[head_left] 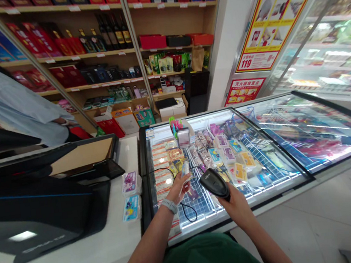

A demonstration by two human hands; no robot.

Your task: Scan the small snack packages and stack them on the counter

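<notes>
My right hand (pixel 235 203) is wrapped round the handle of a black barcode scanner (pixel 213 182), whose head points up and left. Pinched in the fingers of my left hand (pixel 178 189) is a small pale, shiny packet (pixel 185 168); its kind is too small to make out. Both hands are above the glass top of a chest freezer (pixel 150 186), the packet just left of the scanner. The scanner's black cable (pixel 192 219) loops beside and below my left hand. Under the glass lie several colourful packs (pixel 240 171) in wire baskets.
Two small packs, one purple (pixel 130 183) and one blue (pixel 131 208), lie on the white counter (pixel 113 245) at left, beside a black checkout machine (pixel 50 208). A small tub with colourful items (pixel 178 127) stands on the freezer's far side. At left is a person in a light-blue shirt (pixel 22 100).
</notes>
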